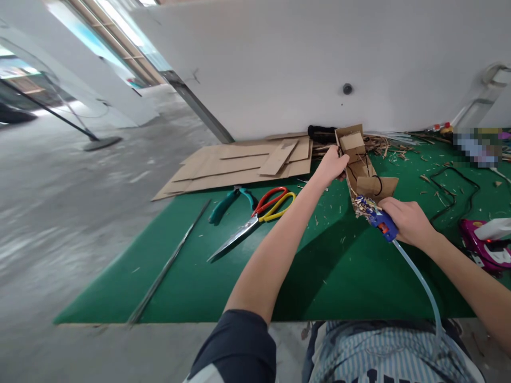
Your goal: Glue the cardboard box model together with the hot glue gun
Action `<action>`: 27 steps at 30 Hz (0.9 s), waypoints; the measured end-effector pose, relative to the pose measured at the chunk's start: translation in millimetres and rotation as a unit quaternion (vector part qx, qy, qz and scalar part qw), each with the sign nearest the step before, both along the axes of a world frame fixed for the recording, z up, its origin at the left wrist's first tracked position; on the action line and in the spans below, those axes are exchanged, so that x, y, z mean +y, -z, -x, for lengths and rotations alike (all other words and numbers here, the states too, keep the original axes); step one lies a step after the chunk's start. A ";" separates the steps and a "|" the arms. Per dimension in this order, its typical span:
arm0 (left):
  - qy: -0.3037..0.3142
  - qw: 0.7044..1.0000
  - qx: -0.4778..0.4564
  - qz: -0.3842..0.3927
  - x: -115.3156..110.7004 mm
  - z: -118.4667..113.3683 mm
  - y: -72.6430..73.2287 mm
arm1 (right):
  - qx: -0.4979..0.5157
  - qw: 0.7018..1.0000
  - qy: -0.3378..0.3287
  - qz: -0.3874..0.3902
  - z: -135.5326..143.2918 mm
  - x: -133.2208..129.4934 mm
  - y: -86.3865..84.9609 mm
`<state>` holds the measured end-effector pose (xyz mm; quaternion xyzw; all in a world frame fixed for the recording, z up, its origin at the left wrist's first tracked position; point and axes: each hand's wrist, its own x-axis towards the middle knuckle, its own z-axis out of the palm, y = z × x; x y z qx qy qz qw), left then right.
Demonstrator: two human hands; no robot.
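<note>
My left hand is closed on the left edge of a folded cardboard piece, which is tilted above the green table. Dark cord-like strips run through the cardboard, and a flap stands out at its near end. In my right hand is a blue glue gun, a long translucent glue stick trailing from its back. Its nozzle end, crusted with debris, is at the cardboard's near lower corner; whether the tip touches I cannot tell. Scissors with red and yellow handles and teal-handled pliers lie left of my left forearm.
Flat cardboard sheets are stacked at the table's back left. Thin wires lie near the left edge. Dry twigs and scraps sit along the wall. A black cable and a magenta device are at the right.
</note>
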<state>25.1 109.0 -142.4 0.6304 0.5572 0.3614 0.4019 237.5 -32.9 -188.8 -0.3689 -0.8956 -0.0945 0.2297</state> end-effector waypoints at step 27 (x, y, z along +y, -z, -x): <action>-0.017 0.997 0.057 -0.043 35.3 2.7 -14.9 | 0.023 1.000 0.004 0.019 -4.3 1.0 6.8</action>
